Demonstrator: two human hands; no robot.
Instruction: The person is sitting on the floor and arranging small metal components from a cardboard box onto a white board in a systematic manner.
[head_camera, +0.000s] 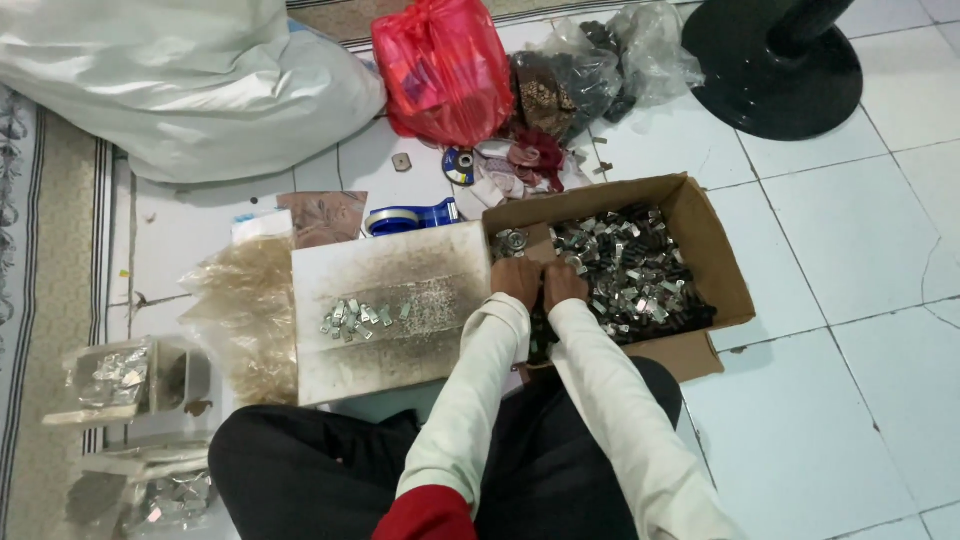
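Note:
I sit on a tiled floor with both arms in white sleeves stretched forward. My left hand (516, 281) and my right hand (566, 285) are pressed together at the near left edge of a brown cardboard box (716, 245). The box holds a heap of small metal parts (632, 272), shiny and dark. Both hands are curled, fingers closed over something small from the heap; what they hold is hidden. Left of the hands lies a dirty white board (390, 310) with a small cluster of shiny metal pieces (358, 315) on it.
A red plastic bag (440, 70) and clear bags of dark parts (585, 75) lie behind the box. A tape dispenser (410, 218), a large white sack (190, 85), a black fan base (772, 62), and packets of metal pieces (120, 375) surround me.

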